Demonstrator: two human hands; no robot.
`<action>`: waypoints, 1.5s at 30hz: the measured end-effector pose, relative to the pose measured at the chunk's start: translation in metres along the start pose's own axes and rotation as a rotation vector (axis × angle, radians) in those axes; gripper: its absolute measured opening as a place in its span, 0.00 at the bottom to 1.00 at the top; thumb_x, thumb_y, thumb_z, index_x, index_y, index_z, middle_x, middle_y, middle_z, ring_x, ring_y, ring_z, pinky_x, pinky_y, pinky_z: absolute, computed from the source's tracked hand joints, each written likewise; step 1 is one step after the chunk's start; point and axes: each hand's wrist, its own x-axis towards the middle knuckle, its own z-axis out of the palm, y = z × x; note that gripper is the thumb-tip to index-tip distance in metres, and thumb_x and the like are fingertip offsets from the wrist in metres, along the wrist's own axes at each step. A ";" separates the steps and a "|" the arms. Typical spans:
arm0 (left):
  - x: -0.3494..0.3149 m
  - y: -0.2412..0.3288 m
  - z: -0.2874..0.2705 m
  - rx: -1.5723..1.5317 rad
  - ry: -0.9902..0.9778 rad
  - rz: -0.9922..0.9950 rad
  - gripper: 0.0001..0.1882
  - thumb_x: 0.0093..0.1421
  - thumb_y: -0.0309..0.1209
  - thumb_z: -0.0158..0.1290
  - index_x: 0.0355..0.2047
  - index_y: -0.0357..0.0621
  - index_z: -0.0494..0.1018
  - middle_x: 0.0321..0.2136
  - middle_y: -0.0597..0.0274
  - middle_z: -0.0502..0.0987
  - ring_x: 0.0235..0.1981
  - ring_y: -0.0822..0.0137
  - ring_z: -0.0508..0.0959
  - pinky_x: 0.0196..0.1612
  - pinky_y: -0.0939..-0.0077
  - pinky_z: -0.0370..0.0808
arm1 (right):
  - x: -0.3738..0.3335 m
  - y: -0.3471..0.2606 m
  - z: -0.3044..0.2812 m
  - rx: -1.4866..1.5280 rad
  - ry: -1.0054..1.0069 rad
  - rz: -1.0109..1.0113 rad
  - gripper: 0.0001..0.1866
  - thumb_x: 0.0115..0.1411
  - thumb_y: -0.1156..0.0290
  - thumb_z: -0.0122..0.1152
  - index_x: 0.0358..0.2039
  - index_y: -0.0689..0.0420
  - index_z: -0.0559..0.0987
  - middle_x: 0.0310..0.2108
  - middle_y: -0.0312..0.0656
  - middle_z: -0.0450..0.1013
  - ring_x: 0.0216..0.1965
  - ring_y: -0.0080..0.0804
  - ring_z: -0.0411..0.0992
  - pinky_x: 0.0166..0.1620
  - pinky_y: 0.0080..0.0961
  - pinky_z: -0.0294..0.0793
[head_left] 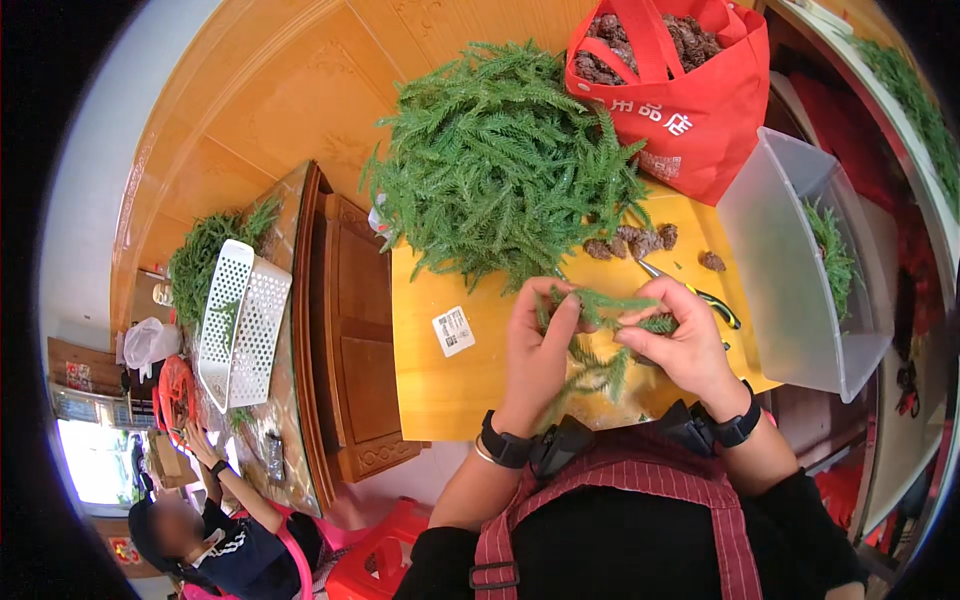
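Between my two hands, over the front part of the yellow table [425, 390], is a green artificial pine sprig [608, 375] with several needle-covered branches. My left hand [540, 335] grips it with thumb and fingers closed. On the other side, my right hand [685, 340] pinches one of its branches between thumb and forefinger. Just beyond my right hand lie pliers [718, 308] with black and yellow handles, partly hidden by that hand. Several brown pine cones [640, 242] rest behind them. A big heap of green pine sprigs [500, 160] covers the table's far side.
A red bag [690, 130] full of pine cones stands at the back right. Beside it is a translucent plastic bin [800, 270] with greenery inside. A white label [454, 332] lies on the table. At left, a person [215, 540] sits by another table with a white perforated basket [245, 325].
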 end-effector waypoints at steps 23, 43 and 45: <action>0.009 0.002 -0.010 0.310 0.012 0.164 0.05 0.54 0.22 0.52 0.32 0.38 0.70 0.33 0.62 0.73 0.36 0.76 0.69 0.40 0.82 0.66 | 0.007 -0.002 -0.002 -0.001 0.071 -0.078 0.14 0.54 0.77 0.56 0.42 0.58 0.69 0.31 0.29 0.63 0.29 0.12 0.63 0.28 0.10 0.64; 0.002 -0.011 -0.014 0.106 -0.231 -0.115 0.14 0.50 0.18 0.51 0.38 0.42 0.66 0.34 0.67 0.69 0.31 0.77 0.70 0.33 0.84 0.68 | 0.009 -0.006 0.000 -0.128 -0.018 -0.162 0.06 0.51 0.75 0.59 0.29 0.60 0.73 0.29 0.34 0.67 0.31 0.20 0.64 0.37 0.17 0.63; 0.003 -0.011 -0.016 0.117 -0.227 -0.192 0.14 0.50 0.18 0.51 0.37 0.41 0.66 0.33 0.67 0.69 0.30 0.78 0.70 0.33 0.85 0.68 | 0.009 -0.005 0.001 -0.130 -0.008 -0.165 0.05 0.51 0.75 0.59 0.29 0.61 0.73 0.29 0.35 0.67 0.31 0.21 0.64 0.37 0.18 0.63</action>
